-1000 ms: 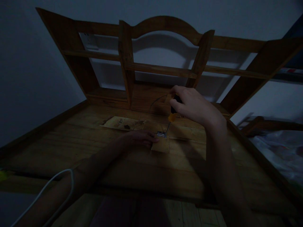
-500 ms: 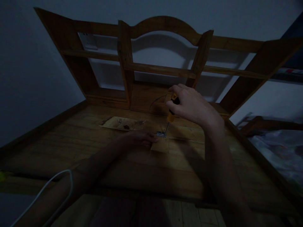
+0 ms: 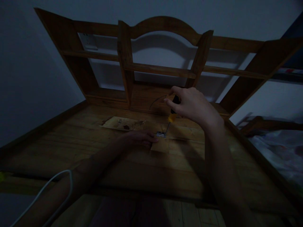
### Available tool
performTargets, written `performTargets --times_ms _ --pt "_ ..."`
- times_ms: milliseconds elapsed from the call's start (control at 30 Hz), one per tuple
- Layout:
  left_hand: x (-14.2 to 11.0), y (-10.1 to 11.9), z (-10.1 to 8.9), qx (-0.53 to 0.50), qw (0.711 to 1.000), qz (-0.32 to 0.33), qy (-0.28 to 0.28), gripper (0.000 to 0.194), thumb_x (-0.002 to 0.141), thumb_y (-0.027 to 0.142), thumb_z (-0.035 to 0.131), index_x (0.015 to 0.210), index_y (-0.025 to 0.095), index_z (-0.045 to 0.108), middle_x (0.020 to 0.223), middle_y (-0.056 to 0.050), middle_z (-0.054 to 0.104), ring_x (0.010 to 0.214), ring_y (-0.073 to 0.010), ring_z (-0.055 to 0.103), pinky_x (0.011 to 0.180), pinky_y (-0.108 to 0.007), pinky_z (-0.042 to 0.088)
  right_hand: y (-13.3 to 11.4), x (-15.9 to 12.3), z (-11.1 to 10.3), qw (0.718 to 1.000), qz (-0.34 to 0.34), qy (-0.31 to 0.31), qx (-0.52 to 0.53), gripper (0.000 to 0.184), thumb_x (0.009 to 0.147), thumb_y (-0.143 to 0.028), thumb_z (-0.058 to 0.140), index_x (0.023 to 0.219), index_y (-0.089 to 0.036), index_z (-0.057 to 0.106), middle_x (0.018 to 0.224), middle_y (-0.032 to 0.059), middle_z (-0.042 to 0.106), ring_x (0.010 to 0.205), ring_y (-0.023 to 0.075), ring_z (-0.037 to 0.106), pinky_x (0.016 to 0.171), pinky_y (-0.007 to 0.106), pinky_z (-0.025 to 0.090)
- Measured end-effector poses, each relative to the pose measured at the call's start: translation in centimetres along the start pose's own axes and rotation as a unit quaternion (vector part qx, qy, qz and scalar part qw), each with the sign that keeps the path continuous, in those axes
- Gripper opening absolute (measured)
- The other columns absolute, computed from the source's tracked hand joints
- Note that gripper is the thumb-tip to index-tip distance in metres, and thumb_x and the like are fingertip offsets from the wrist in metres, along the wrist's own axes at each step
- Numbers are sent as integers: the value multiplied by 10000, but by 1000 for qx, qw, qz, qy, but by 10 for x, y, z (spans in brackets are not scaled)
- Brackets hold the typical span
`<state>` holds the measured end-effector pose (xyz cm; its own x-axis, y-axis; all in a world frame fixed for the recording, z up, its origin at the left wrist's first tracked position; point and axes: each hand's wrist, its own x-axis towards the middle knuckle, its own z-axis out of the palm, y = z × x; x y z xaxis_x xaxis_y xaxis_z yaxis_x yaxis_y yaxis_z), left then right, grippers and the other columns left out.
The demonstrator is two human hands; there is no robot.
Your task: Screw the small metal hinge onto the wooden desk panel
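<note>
Screwdriver [image 3: 172, 118] slanted steeply, tip down-left at metal fitting [image 3: 161, 134].

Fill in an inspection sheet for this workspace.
Surface: wooden desktop, dimly lit.
Job's things: black-and-yellow screwdriver, tilted, its tip at the right end of a small metal fitting; small wooden piece by the fitting.
Clutter: pale strip with dark marks; loose or not, cannot tell.
Hands: right hand around the screwdriver's handle; left hand with fingertips at the wooden piece, beside the fitting.
Cables: white cord across the left forearm.
Surroundings: wooden shelving behind, wall, pale crumpled material at right.
</note>
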<state>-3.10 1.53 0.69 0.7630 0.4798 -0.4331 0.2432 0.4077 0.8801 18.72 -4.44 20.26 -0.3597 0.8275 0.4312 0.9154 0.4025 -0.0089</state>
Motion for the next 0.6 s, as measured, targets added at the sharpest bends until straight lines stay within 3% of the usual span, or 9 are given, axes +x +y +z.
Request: performTargets --times_ms 167,367,500,600 --pt "-2 3 4 -4 1000 2 6 383 675 427 933 758 126 711 595 46 535 489 -45 384 507 -205 348 -1 -2 -2 998 -42 -18 47 407 962 -288 513 1351 -189 580 1225 124 698 1093 282 659 942 402 477" --pt "0 1 5 -9 1000 -1 10 376 676 397 937 832 116 741 790 -25 673 625 -80 546 557 -202 399 0 -1 3 999 -24 -6 47 334 1002 -380 535 1277 -202 602 1072 115 725 997 281 683 865 384 485" --pt "-1 2 4 -6 1000 -9 14 367 681 394 936 820 118 741 757 -15 656 605 -71 535 561 -199 413 0 0 7 999 -6 2 32 405 983 -461 566 1295 -204 576 998 110 720 944 291 676 827 390 482" --pt "-1 2 4 -4 1000 -4 12 379 676 401 940 839 119 746 750 -6 650 585 -54 520 560 -190 409 -2 1 8 999 -23 -3 47 428 967 -432 569 1325 -198 550 1072 117 709 988 289 662 862 394 479"
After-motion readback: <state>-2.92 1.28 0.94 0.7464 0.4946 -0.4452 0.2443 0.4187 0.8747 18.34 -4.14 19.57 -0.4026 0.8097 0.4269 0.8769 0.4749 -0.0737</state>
